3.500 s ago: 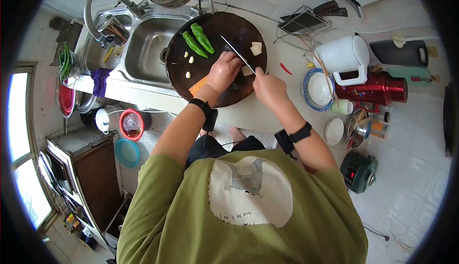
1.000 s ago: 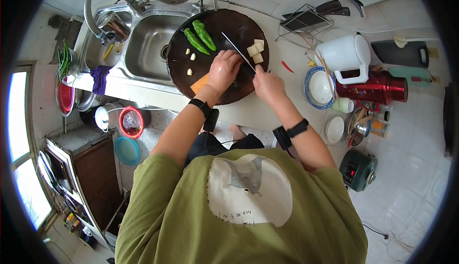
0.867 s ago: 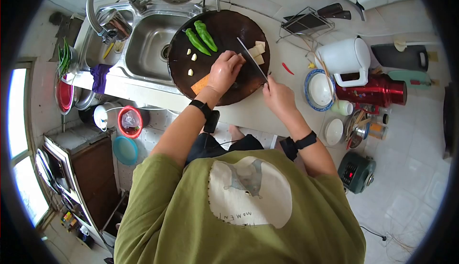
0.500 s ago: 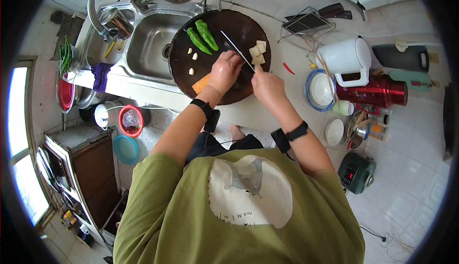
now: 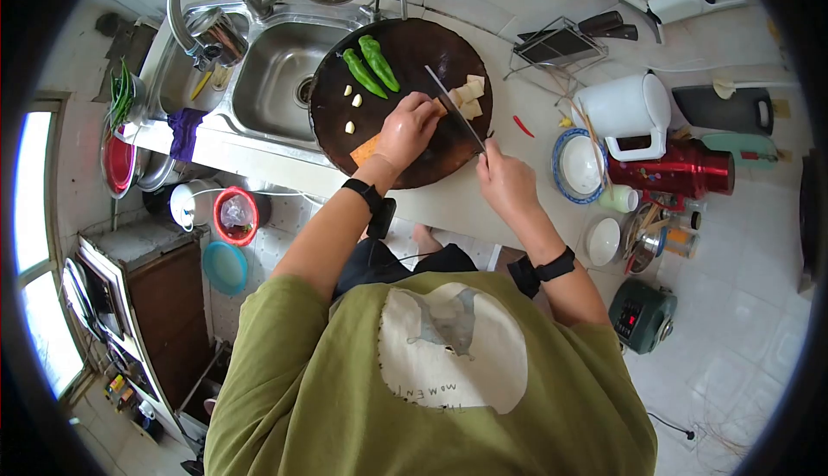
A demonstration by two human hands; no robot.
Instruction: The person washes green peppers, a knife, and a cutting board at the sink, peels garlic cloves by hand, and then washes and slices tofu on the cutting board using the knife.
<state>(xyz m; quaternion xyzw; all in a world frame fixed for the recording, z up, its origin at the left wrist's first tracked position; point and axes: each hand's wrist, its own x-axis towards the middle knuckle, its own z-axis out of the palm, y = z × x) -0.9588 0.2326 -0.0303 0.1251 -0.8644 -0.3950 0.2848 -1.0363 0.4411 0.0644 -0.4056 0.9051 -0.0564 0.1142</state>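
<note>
On the round dark chopping board (image 5: 423, 36), my left hand (image 5: 409, 131) presses its bent fingers on an orange-skinned block of what looks like dried tofu (image 5: 442, 107). My right hand (image 5: 507, 181) is closed round the handle of a kitchen knife (image 5: 454, 109), seen nearly edge-on at the block's right end. Beyond the blade lie several pale cut pieces (image 5: 470, 90). Another orange block (image 5: 366, 148) shows partly behind my left wrist. Two green peppers (image 5: 377, 62) and several garlic cloves (image 5: 349, 127) rest on the board's left side.
Left of the board is a steel double sink (image 5: 274, 88) with a tap (image 5: 177, 10). To the right are a red chilli (image 5: 523, 126), a blue-rimmed bowl (image 5: 580, 165), a white kettle (image 5: 625, 109) and a red flask (image 5: 673, 168). A knife rack (image 5: 556, 45) stands behind.
My right hand has moved right and toward my body with the knife, so the blade lies farther right. My left hand stays almost in place; the block's end now shows beside its fingers.
</note>
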